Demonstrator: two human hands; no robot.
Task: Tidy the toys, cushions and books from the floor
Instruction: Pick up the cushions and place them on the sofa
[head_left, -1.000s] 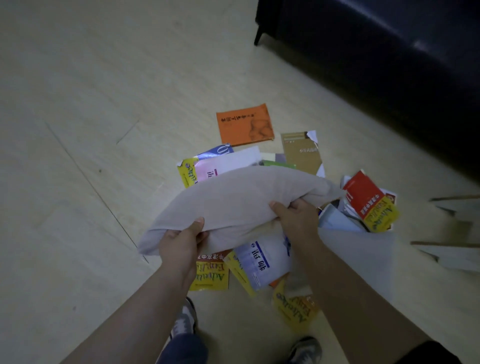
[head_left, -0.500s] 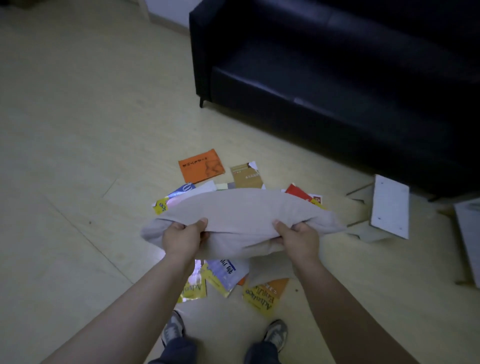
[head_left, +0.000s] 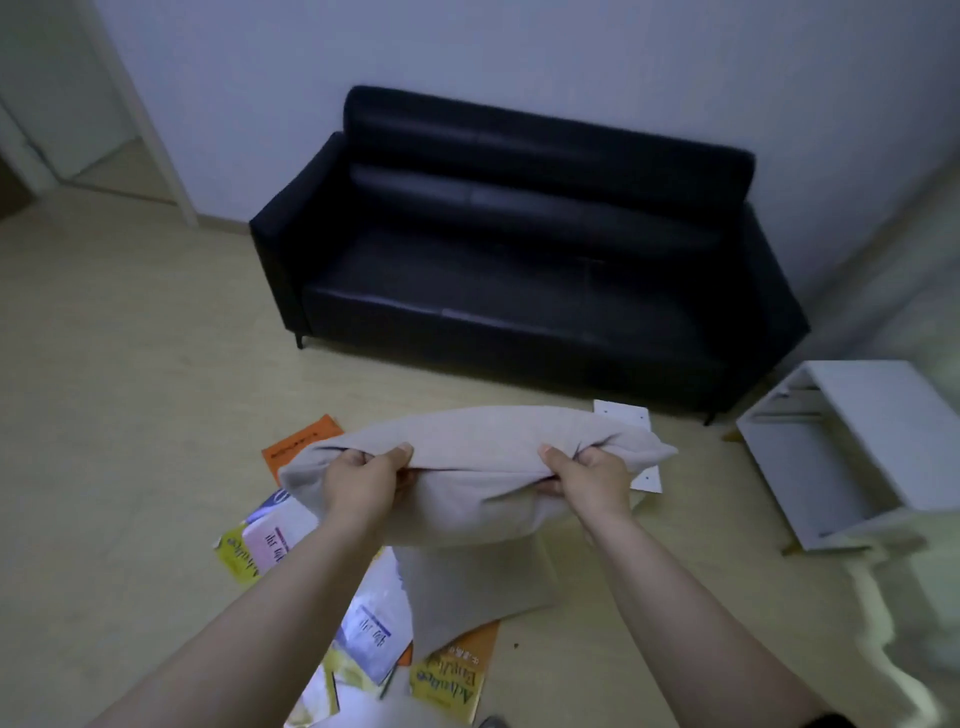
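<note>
The left hand (head_left: 363, 480) and right hand (head_left: 589, 480) each clamp a bunched fold of the beige cushion (head_left: 478, 447), held in the air above the floor's scattered books (head_left: 270, 551), facing the black sofa (head_left: 519, 270); it looks soft, light and floppy, so gripping near both ends suits it. One yellow book (head_left: 447, 686) seems to read "Advanced English"; other titles are blurred.

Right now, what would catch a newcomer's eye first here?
A beige cushion, gripped by the left hand and right hand, is held up mid-frame. Behind it a black sofa stands against the wall, and colourful books lie scattered on the floor below.
</note>
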